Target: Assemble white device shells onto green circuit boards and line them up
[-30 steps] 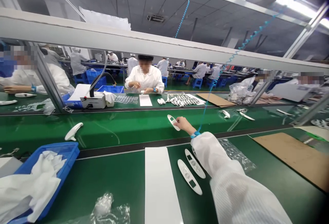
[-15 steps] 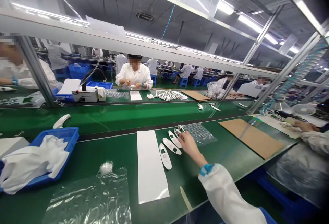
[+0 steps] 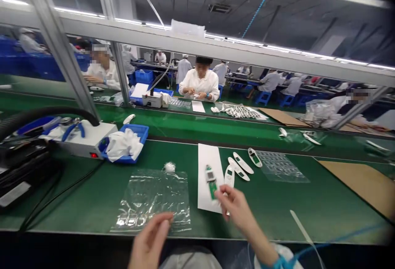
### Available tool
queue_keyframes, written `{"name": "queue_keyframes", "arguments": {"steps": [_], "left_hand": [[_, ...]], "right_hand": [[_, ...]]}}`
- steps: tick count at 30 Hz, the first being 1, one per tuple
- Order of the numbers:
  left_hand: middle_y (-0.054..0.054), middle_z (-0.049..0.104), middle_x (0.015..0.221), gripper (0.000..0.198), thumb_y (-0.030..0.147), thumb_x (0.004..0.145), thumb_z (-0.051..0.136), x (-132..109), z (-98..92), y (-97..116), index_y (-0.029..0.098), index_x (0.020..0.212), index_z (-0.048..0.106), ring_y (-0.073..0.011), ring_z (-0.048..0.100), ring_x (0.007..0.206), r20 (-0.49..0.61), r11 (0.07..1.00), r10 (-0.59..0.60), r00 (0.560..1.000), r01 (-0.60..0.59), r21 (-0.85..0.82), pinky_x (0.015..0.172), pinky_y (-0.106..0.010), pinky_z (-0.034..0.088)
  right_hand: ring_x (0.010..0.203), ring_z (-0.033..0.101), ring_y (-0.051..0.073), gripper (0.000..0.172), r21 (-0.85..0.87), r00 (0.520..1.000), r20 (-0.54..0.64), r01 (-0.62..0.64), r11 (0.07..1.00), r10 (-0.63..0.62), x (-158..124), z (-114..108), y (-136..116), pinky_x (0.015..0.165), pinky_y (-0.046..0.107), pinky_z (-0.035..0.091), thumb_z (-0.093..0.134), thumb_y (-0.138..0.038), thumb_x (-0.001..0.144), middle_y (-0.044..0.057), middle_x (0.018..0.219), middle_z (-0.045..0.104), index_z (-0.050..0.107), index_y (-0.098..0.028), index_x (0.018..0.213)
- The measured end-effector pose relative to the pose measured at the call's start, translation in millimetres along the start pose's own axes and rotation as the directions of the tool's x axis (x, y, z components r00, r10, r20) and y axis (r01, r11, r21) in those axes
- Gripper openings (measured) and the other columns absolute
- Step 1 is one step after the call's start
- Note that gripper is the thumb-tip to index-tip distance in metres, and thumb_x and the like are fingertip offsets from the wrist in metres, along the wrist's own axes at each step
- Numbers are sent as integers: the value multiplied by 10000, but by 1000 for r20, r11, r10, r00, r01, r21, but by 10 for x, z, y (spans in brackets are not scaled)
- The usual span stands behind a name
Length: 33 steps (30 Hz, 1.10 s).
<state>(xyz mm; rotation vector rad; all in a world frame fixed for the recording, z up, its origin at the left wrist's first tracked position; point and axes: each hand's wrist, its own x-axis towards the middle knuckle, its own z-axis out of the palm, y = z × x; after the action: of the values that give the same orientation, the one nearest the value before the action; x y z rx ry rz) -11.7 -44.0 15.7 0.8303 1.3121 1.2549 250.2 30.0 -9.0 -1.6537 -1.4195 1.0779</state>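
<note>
My right hand (image 3: 237,209) pinches the lower end of a narrow device housing (image 3: 211,182) with a green circuit board and a small grey screen in it. It is held above a white sheet of paper (image 3: 208,153). Beside the sheet lie several white oval shells (image 3: 243,163) with a rectangular window. A further housing with a green board (image 3: 254,157) rests behind them. My left hand (image 3: 154,236), fingers stretched out and nothing visible in them, is near the table's front edge. Just beyond it lies a clear plastic sheet (image 3: 157,197).
A blue tray of white cloths (image 3: 143,133) stands left, by a white box with a red switch (image 3: 93,155) and a black hose (image 3: 55,114). A clear blister sheet (image 3: 282,166) and brown cardboard (image 3: 354,178) lie right. Across the green belt (image 3: 185,127), a co-worker (image 3: 200,81) sits.
The view has swung left. My right hand has come back from the row of shells with a housing in it, now over the paper. My left hand has entered at the bottom.
</note>
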Motion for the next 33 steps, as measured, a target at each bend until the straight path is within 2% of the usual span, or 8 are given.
{"name": "queue_keyframes", "arguments": {"steps": [3,5,8,11,16,22,28,33], "left_hand": [[-116,700,1076,577,611,660,756,5,321,-218,198,1056,684,-312,612,1079,165,974,-77,983,109,-197,975,-387,480],[-110,691,1072,543,580,679,760,20,345,-307,188,1045,672,-290,589,1104,145,968,-103,984,133,-215,970,-339,464],[-41,657,817,421,542,746,722,31,211,-347,182,951,645,-193,613,816,163,972,-108,981,139,-187,743,-248,495],[16,542,689,400,539,788,667,16,101,-334,174,932,591,-113,442,535,285,968,-139,948,191,-161,470,-217,363],[18,506,681,511,628,774,629,-23,77,-327,169,987,554,-82,356,494,334,978,-163,928,197,-69,427,-207,203],[42,453,657,612,654,673,718,37,-57,-378,190,1039,558,-82,337,536,217,936,-279,935,315,-154,463,-193,189],[20,513,731,471,610,734,688,81,-134,-356,190,890,541,-71,331,527,208,946,-235,949,273,-176,449,-192,169],[1,513,686,556,695,654,708,19,-92,-367,166,722,549,-66,315,497,172,954,-248,953,272,-128,424,-193,183]], "right_hand": [[316,412,106,444,252,947,320,-118,961,33,-476,700,-152,321,257,307,588,-697,710,-35,558,516,543,-257,738],[408,464,126,406,198,938,346,-41,979,-30,-632,899,-263,395,275,365,644,-622,717,-17,578,525,530,-244,624],[589,515,169,307,78,955,237,163,984,-177,-613,863,-419,558,304,423,669,-473,779,6,633,550,562,-250,596],[692,516,172,138,115,934,201,278,954,-296,-460,751,-555,637,305,438,623,-392,844,26,837,562,605,-255,841],[737,485,146,117,76,845,279,454,888,-457,-410,868,-650,645,264,406,499,-202,922,22,870,498,496,-209,805],[752,485,166,180,-62,568,314,812,581,-761,-511,1005,-681,666,283,410,366,-71,919,35,816,522,451,-207,838],[617,487,120,165,-266,873,138,488,832,-468,653,1141,-849,592,229,387,505,-162,882,-29,668,516,465,-199,727],[704,531,133,154,-439,902,124,423,793,-413,1210,1302,-752,647,243,378,608,-66,769,8,802,561,536,-181,697]]}}
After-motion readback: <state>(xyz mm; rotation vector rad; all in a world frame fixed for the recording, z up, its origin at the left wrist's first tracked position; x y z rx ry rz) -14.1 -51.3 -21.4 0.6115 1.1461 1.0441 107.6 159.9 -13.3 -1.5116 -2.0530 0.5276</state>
